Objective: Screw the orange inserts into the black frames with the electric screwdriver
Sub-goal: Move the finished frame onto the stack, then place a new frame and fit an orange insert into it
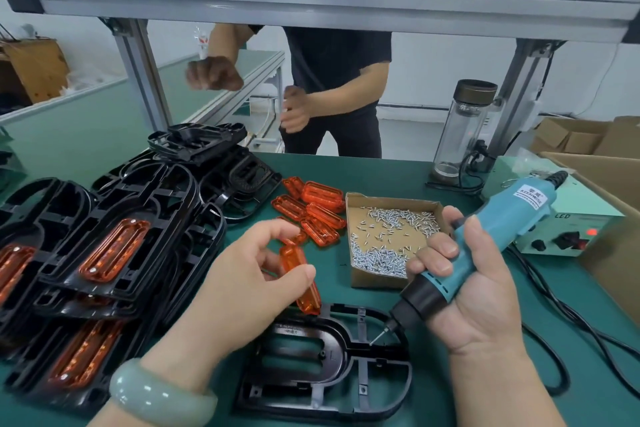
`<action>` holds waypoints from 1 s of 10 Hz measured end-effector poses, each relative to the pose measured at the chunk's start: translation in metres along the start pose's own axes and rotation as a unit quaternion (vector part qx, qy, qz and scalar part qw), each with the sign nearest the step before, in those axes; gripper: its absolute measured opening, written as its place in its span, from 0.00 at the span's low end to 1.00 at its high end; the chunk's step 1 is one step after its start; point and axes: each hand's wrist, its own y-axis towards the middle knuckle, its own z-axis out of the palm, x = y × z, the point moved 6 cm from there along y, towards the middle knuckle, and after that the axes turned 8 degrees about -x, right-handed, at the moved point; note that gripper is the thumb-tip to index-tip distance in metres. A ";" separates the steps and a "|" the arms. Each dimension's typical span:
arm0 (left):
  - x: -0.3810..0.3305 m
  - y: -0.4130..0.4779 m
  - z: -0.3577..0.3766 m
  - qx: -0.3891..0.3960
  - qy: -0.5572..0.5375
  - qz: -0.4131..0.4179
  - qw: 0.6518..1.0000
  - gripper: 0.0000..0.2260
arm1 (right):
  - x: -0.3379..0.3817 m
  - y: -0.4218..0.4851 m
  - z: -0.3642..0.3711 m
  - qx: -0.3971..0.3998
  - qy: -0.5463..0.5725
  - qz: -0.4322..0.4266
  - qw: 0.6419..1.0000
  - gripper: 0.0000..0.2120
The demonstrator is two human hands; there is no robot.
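While the left hand (242, 288) pinches one orange insert (309, 302) between thumb and fingertips, that insert hangs tilted. Its lower end is just over the far edge of the black frame (294, 329), which lies flat on the bench (485, 402) near the person. The insert is not yet seated in the frame's slot. The right hand (474, 305) is wrapped tight round the electric screwdriver (498, 218). Its bit (378, 336) points down and left, very close to the right part of the frame; whether it touches, or carries a screw, I cannot tell.

The likeliest trouble is that neither hand pins the frame, so a push from the bit could slide or turn it on the bench. If the insert goes in skewed, its holes may miss the frame's, and a screw could go in crooked or crack the orange plastic. With the bit so near, an accidental start could scar the frame. So light a pinch may also let the insert slip.

The screw box (391, 239) sits just beyond the right hand, where a careless reach could tip it. The black cable (554, 315) trailing on the right could drag on the tool. Finished frames (114, 253) are stacked at left, and spare inserts (311, 211) lie beyond.
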 end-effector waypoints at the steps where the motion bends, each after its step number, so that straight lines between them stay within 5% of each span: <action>1: 0.002 -0.002 -0.008 -0.009 0.069 0.020 0.997 0.08 | 0.000 0.000 0.001 0.002 0.001 0.003 1.000 0.07; 3: 0.025 -0.011 -0.013 0.031 0.094 -0.057 0.993 0.05 | -0.002 -0.001 0.001 0.014 0.000 0.007 1.000 0.08; 7: 0.032 -0.025 0.001 -0.005 0.294 0.033 0.955 0.14 | -0.004 -0.002 0.001 0.005 -0.009 0.007 1.000 0.08; 10: 0.044 -0.029 -0.005 0.000 0.338 -0.015 0.941 0.20 | -0.004 -0.002 0.001 0.004 -0.003 0.007 1.000 0.08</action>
